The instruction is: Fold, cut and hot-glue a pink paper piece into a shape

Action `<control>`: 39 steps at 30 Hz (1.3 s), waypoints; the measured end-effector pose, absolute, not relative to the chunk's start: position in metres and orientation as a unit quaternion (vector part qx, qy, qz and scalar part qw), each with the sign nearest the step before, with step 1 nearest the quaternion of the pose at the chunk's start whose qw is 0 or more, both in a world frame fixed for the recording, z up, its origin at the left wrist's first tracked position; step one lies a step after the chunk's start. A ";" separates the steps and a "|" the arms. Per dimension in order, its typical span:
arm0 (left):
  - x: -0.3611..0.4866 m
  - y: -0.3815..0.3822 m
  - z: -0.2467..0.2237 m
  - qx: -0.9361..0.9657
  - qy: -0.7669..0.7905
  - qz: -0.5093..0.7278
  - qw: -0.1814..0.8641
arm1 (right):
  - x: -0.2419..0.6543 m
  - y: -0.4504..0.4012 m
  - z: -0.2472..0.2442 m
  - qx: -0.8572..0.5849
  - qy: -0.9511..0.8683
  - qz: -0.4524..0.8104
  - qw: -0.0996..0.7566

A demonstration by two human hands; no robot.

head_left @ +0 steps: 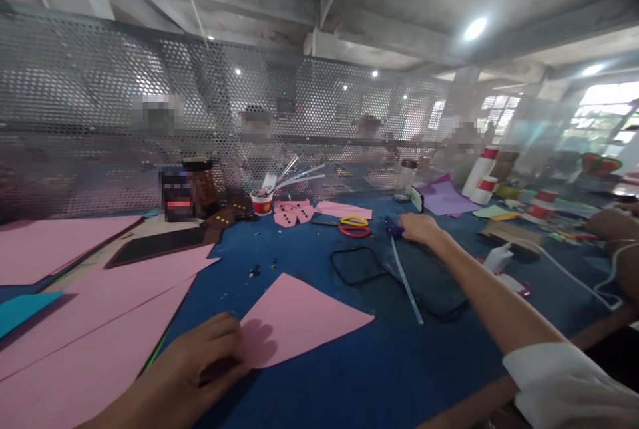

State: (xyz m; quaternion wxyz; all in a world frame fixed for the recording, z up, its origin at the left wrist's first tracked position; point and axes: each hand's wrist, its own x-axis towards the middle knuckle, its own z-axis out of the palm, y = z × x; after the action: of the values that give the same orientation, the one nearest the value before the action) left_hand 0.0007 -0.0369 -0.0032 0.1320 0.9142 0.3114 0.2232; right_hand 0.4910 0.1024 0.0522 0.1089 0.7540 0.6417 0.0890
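2 hands are over the table. The fingers of the left hand are bent inward and pinch the near left edge of a pink sheet, though the tips are partly hidden. The fingers of the right hand are bent at a blue glue gun; whether they are closed around it, I cannot tell.

The pink sheet lies on the table, in front of the left hand. I judge it light and rather stiff, like thin card, but easy to crease, so it is better to take it softly by an edge, with the thumb below and the fingers above. The glue gun should be heavier and hard; its handle is the safe place to hold, because the nozzle may be hot. A clear glue stick points from it toward the person, and this may bend or catch. Near it, a black cord lies in loops, and it could pull.

Farther away are scissors with red and yellow handles, and 1 paper cup with sticks inside.
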 end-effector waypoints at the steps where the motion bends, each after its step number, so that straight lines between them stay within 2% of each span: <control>1: 0.001 -0.038 -0.002 0.914 0.313 0.223 0.131 | 0.492 0.102 0.052 0.754 0.642 0.089 0.109; 7: 0.001 -0.037 -0.001 0.913 0.305 0.232 0.140 | 0.487 0.099 0.048 0.763 0.633 0.108 0.073; 15: 0.000 -0.036 -0.002 0.915 0.315 0.208 0.139 | 0.449 0.078 0.068 0.721 0.681 0.111 -0.066; 18: 0.001 -0.037 -0.001 0.907 0.334 0.209 0.150 | 0.404 0.048 0.073 0.630 0.769 0.041 -0.097; 21: 0.001 -0.038 -0.002 0.902 0.346 0.201 0.160 | 0.354 0.004 0.067 0.403 0.890 -0.137 -0.160; 23: -0.001 -0.037 -0.004 0.900 0.349 0.208 0.159 | 0.328 -0.022 0.056 0.327 0.922 -0.137 -0.154; 25: -0.002 -0.037 -0.006 0.899 0.348 0.217 0.152 | 0.314 -0.035 0.044 0.283 0.946 -0.080 -0.134; 31: -0.004 -0.035 -0.004 0.893 0.347 0.219 0.184 | 0.318 -0.024 0.017 0.274 0.953 0.021 -0.127; 34: -0.005 -0.035 -0.001 0.894 0.342 0.213 0.197 | 0.322 -0.022 0.017 0.271 0.954 0.001 -0.130; 39: -0.006 -0.034 0.001 0.881 0.362 0.209 0.222 | 0.322 -0.026 0.025 0.295 0.941 -0.109 -0.127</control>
State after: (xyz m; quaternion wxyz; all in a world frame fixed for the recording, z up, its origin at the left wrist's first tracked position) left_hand -0.0058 -0.0341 0.0012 0.2225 0.8810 0.3618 0.2087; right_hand 0.3217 -0.0256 0.0250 -0.1267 0.2951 0.9408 -0.1086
